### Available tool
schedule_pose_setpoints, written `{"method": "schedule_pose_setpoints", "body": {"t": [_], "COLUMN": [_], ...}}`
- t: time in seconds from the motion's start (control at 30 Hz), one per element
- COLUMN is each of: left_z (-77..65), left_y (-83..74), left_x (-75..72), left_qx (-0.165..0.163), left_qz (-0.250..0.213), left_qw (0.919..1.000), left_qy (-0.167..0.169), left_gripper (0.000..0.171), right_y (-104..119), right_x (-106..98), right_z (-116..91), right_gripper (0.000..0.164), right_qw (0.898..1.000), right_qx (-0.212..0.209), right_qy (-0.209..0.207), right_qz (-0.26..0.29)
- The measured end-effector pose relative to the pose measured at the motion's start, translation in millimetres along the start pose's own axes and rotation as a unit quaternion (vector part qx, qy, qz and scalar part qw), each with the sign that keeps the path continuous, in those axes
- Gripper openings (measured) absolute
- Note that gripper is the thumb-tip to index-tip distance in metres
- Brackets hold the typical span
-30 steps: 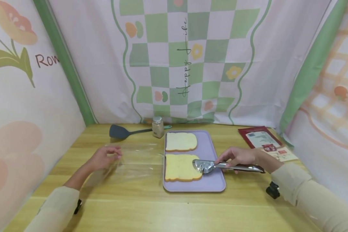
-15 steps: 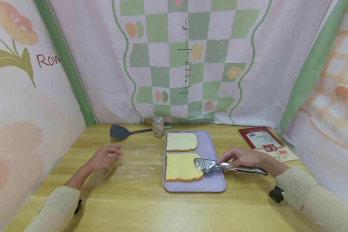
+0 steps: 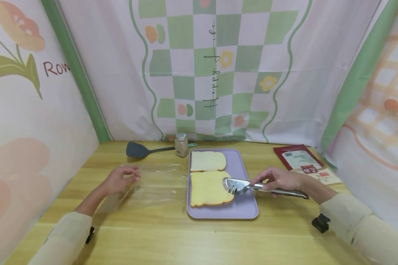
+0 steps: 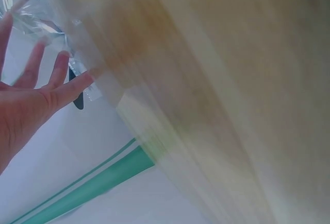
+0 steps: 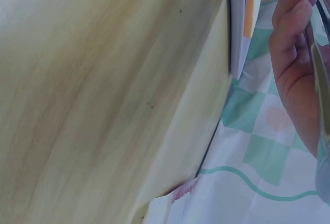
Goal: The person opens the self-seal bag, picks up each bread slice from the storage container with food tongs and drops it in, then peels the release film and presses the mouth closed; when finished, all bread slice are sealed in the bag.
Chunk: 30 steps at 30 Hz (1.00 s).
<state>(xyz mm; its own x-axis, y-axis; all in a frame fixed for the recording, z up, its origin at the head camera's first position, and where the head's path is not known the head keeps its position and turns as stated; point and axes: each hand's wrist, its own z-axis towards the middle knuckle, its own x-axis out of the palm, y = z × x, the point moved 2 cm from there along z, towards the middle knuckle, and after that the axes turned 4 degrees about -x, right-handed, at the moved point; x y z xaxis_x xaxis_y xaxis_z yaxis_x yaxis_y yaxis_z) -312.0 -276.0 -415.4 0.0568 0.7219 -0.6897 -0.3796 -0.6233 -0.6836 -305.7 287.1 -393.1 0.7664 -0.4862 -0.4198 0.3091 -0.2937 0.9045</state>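
My right hand [image 3: 278, 179] holds metal food tongs [image 3: 268, 189], its thumb and fingers around the arms. The tongs' head is at the right edge of the nearer bread slice [image 3: 210, 188], one jaw showing over its top. This slice's far edge meets the front edge of a second bread slice [image 3: 208, 161]. Both are over a lilac tray [image 3: 245, 211]. At left, my left hand [image 3: 121, 180] is beside a clear plastic bag [image 3: 159, 184], its fingertips at the bag's edge. In the left wrist view the fingers [image 4: 59, 69] are spread, with crinkled plastic behind them.
A dark spatula [image 3: 137, 150] lies at the back left, its handle passing behind a small glass jar [image 3: 181, 146] with a silver lid. Flat red and cream packets [image 3: 298, 158] lie at the back right. Curtains stand behind and on both sides of the wooden table [image 3: 146, 239].
The nearer slice has shifted away from me with the tongs and closed the gap to the far slice. My right forearm has moved slightly right. My left hand has stayed in place.
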Motion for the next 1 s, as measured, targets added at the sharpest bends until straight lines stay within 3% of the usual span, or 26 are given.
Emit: {"method": "schedule_pose_setpoints", "body": {"t": [0.2,0.43,0.73,1.0], "left_z": [0.6,1.4,1.7,0.4], "left_y": [3.6,4.7,3.0,1.7], "left_x": [2.4,2.3,1.5,-2.4], "left_qx": [-0.003,0.016,0.021,0.016], "left_qz": [0.003,-0.001,-0.009,-0.013], "left_qw": [1.0,0.9999,0.9997,0.9996], "left_qy": [-0.002,-0.004,-0.009,-0.018], "left_gripper": [0.004,0.005,0.006,0.007], "right_y": [5.0,15.6,22.3,22.9], "right_x": [-1.5,3.8,16.6,22.9], "right_z": [-1.4,4.8,18.7,30.0], "right_gripper": [0.032,0.031,0.028,0.028], "right_qw": [1.0,0.999,0.997,0.998], "right_qx": [0.003,-0.04,-0.059,-0.041], "right_qy": [-0.01,-0.033,-0.054,-0.05], "right_qz": [-0.008,0.004,-0.01,-0.028]}}
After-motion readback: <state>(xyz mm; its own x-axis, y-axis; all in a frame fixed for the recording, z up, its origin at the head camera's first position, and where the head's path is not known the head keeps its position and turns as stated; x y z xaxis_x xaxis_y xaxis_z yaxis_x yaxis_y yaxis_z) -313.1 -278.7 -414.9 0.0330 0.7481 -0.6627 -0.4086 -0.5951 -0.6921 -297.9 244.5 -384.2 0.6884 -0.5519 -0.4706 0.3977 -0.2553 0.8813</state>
